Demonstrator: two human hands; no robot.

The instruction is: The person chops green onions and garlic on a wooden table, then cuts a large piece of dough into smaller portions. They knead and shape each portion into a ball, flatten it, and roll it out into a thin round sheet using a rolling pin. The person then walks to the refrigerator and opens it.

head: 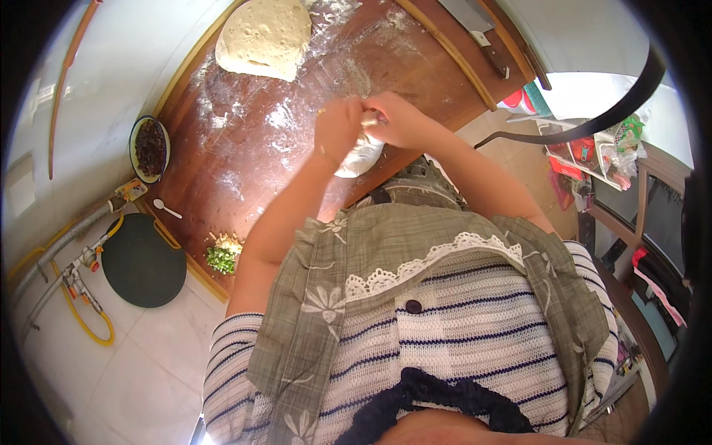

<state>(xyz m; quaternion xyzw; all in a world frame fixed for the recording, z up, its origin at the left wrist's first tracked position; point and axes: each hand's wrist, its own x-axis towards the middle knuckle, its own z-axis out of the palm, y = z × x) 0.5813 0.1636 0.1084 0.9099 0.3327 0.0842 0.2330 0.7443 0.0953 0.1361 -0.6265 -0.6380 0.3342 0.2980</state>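
Note:
Both of my hands meet near the front edge of the floured wooden board. My left hand (339, 127) and my right hand (396, 121) have their fingers drawn together on the upper part of a white bundle (361, 158), which looks like a plastic bag. A tan patch shows between the fingers; I cannot tell if it is dough or the bag's neck. Farther back lies a large slab of pale dough (264, 36) with small holes in its surface. Flour (283, 115) is scattered across the wooden board (206, 161).
At the left edge are an oval bowl of dark filling (150, 148), a white spoon (167, 208) and chopped greens (222, 259). A cleaver (475, 28) lies at the back right. Yellow gas hose (108, 334), a dark round lid (143, 261) and a stocked rack (589, 147) flank the board.

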